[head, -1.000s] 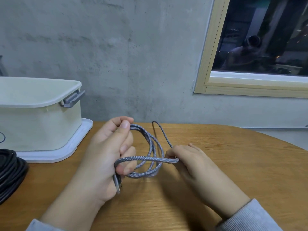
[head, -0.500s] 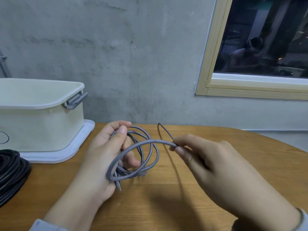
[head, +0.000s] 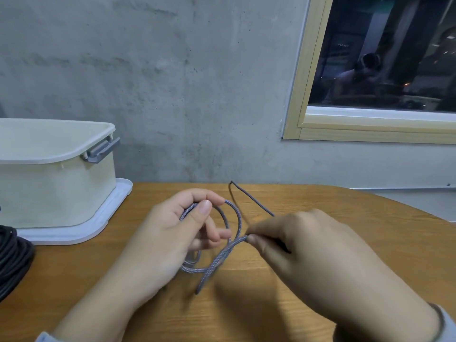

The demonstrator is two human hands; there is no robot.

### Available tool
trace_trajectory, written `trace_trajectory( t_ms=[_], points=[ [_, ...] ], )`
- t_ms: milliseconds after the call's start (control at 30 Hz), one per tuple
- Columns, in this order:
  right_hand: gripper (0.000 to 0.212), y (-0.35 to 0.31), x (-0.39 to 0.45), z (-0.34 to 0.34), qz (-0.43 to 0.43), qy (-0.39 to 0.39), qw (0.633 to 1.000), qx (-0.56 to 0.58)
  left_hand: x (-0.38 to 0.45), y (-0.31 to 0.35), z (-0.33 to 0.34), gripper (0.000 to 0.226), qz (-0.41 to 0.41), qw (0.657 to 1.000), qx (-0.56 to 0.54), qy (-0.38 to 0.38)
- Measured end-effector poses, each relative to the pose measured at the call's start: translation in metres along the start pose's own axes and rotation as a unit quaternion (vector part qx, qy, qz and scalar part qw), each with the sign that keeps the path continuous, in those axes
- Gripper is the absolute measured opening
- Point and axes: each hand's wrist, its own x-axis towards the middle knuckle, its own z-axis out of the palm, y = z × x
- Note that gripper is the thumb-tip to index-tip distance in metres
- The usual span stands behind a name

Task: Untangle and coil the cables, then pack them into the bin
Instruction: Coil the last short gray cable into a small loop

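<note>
A grey braided cable (head: 236, 219) is wound into a few loops just above the wooden table (head: 345, 211). My left hand (head: 170, 238) grips the coil, thumb pressed on the strands near the top. My right hand (head: 306, 245) pinches the free length of the same cable at its fingertips, right of the coil. The cable's tail runs back from the right hand and ends in a bent tip near the wall. The cream bin (head: 56, 181) stands open at the far left on its white lid (head: 108, 215).
A thick coil of black cable (head: 12, 260) lies at the left edge in front of the bin. A concrete wall runs behind the table, with a wood-framed window (head: 303, 77) at the upper right. The table's rounded edge curves away on the right.
My right hand has swung the free strand down and in toward the coil, laying another turn across it. My left hand kept its grip and shifted little.
</note>
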Motion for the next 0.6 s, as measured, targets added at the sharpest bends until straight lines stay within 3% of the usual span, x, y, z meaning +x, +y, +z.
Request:
trace_trajectory(
  t_ms=[100,200,333,433,533,600],
  points=[
    [0.020,-0.007,0.000,0.003,-0.028,0.034,0.998,0.043,-0.003,0.000,0.007,0.022,-0.003,1.000,-0.019,-0.018],
    [0.032,-0.007,0.004,0.012,-0.042,0.078,0.995,0.047,-0.006,-0.001,0.012,0.023,-0.027,0.994,-0.082,-0.059],
    [0.038,-0.006,0.009,0.024,-0.025,0.119,0.986,0.115,-0.008,0.000,0.008,0.051,-0.073,0.964,-0.221,-0.130],
    [0.034,-0.013,0.012,0.033,-0.029,0.121,0.988,0.094,-0.006,0.003,0.001,0.067,-0.082,0.947,-0.286,-0.123],
    [0.037,-0.012,0.014,0.037,0.001,0.158,0.984,0.088,-0.007,0.005,0.000,0.066,-0.098,0.936,-0.308,-0.140],
    [0.031,-0.005,0.015,0.037,0.034,0.139,0.986,0.080,-0.009,0.004,0.003,0.060,-0.116,0.927,-0.312,-0.172]
  ],
)
